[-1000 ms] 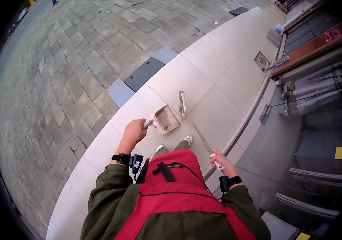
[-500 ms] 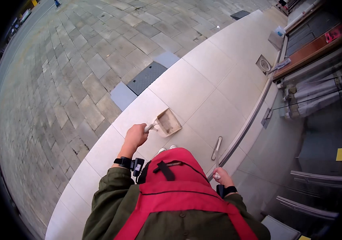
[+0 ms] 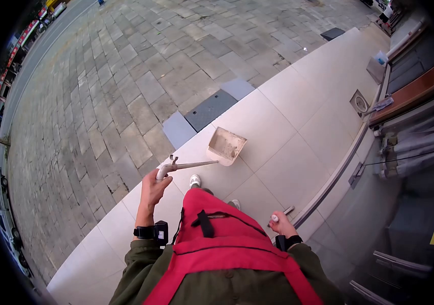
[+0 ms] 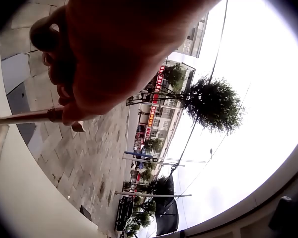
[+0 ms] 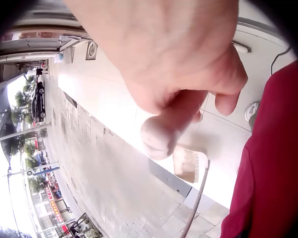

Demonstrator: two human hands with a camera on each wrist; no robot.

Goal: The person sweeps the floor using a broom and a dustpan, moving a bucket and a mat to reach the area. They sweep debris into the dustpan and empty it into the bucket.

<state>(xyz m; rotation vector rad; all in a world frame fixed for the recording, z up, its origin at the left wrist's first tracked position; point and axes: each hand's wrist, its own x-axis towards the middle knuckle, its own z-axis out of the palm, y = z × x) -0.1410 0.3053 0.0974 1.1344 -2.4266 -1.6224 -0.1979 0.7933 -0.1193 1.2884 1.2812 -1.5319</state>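
Observation:
My left hand (image 3: 152, 189) grips the end of a long-handled dustpan's handle (image 3: 195, 165). The pale, dirt-marked dustpan (image 3: 229, 142) is low over the light tiles, its toothed edge towards me. In the left wrist view the hand (image 4: 124, 54) is dark, with the handle (image 4: 27, 118) running off to the left. Close to my right side, my right hand (image 3: 284, 226) grips a broom by its white handle end (image 3: 275, 218). Much of the broom is hidden below that hand; part of its head (image 3: 289, 209) shows just beyond.
Light tiles (image 3: 298, 147) curve along a glass shopfront (image 3: 405, 183) on the right. Grey paving (image 3: 100, 112) lies to the left, with a dark cover plate (image 3: 210, 109) at the tile edge. My red apron (image 3: 222, 218) hangs between the hands, shoes (image 3: 194, 180) below.
The broom head has swung from beside the dustpan back towards my right hand. The left hand has shifted left, and the dustpan's handle now lies flatter, with the pan farther from that hand.

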